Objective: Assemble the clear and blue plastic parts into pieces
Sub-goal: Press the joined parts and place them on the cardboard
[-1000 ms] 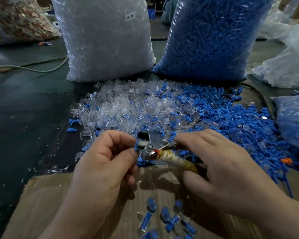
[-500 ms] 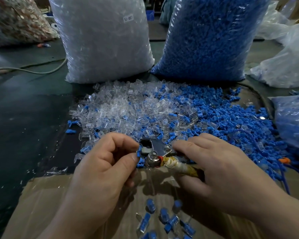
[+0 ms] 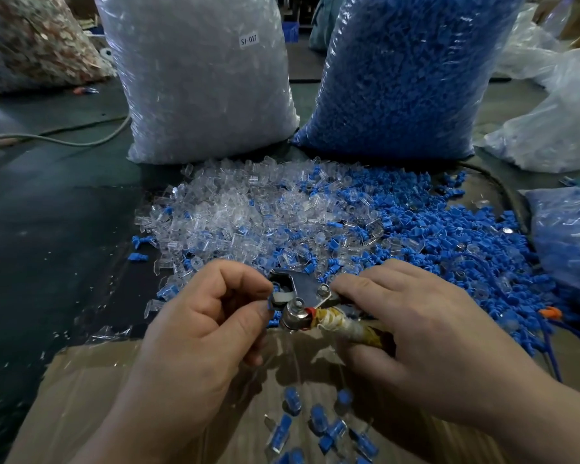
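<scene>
Plastic part (image 3: 272,301) | left grip (image 3: 201,329) pinching it | right grip (image 3: 426,329) curled round pliers (image 3: 303,289)

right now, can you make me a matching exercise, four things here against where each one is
Things
1. bag of clear parts
2. bag of blue parts
3. metal tool
4. assembled pieces

Places
A. on the cardboard, nearest the camera
B. gripped by the right hand
C. standing behind the loose pile, on the left
D. standing behind the loose pile, on the right

Pairs: 1-C, 2-D, 3-B, 4-A
</scene>
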Demonstrator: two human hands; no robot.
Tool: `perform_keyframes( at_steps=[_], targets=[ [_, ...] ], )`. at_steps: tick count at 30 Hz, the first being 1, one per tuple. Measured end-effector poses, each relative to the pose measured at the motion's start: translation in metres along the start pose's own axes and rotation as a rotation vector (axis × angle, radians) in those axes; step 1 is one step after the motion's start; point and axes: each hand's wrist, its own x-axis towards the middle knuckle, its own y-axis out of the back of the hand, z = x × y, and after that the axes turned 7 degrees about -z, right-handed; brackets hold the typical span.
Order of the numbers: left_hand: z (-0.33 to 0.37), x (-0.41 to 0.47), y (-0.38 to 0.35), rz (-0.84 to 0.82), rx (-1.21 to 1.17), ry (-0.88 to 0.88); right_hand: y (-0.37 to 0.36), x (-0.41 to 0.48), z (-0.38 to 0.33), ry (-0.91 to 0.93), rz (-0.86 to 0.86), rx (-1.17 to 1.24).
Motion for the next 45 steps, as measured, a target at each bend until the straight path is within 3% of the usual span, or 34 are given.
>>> perform_keyframes(
  at_steps=[10, 16, 20, 24, 28, 33, 37, 39, 43, 45],
  targets=[
    [-0.001, -0.003, 0.0, 0.011, -0.002, 0.058, 0.003, -0.002, -0.001, -0.012, 0.012, 0.09],
    [0.007, -0.003, -0.006, 0.153, 0.181, 0.105, -0.001, 0.001, 0.006, -0.086, -0.04, 0.047],
    [0.012, -0.001, -0.01, 0.038, 0.109, 0.322, -0.003, 0.014, 0.019, -0.21, -0.044, -0.12],
    [0.017, -0.001, -0.017, 0.002, 0.108, 0.379, -0.006, 0.023, 0.021, -0.241, -0.088, -0.136],
    [0.016, -0.002, -0.021, 0.027, 0.153, 0.343, -0.006, 0.018, 0.007, -0.181, 0.073, -0.067],
    [0.013, -0.008, -0.027, 0.017, 0.203, 0.225, -0.014, 0.013, -0.023, 0.127, 0.162, -0.03],
    [0.027, -0.01, -0.026, 0.012, 0.051, 0.19, -0.014, 0.011, -0.019, 0.132, 0.173, 0.031],
    [0.03, -0.009, -0.022, 0.008, 0.083, 0.21, -0.013, 0.01, -0.021, 0.144, 0.201, 0.08],
    [0.028, -0.007, -0.016, -0.157, 0.063, 0.31, -0.013, 0.01, -0.028, 0.21, 0.251, 0.088],
    [0.026, -0.006, -0.016, -0.173, 0.007, 0.261, -0.011, 0.008, -0.031, 0.2, 0.225, 0.163]
  ],
)
